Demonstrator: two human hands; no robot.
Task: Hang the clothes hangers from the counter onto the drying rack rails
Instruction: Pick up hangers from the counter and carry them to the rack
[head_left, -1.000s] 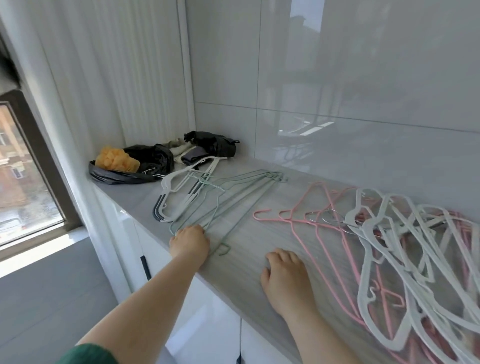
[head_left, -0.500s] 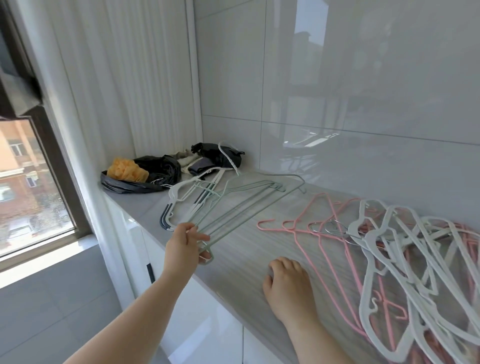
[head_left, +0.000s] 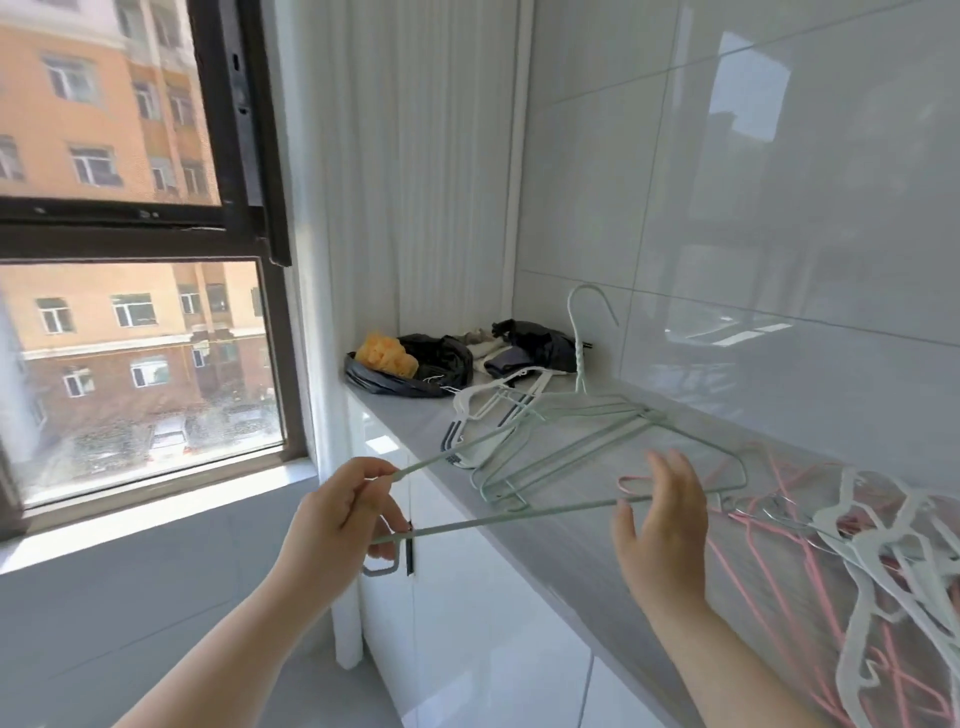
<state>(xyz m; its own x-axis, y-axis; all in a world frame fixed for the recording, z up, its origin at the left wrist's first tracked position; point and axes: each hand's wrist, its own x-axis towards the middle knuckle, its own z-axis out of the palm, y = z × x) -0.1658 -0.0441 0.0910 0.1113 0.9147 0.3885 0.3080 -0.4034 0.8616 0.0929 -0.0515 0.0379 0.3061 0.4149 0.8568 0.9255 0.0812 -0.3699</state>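
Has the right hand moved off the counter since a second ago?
Yes. The right hand, flat on the counter before, is now raised above it, open beside the green hanger that the left hand grips.

No legible text, label, brand, number or sign is present on any surface in view.
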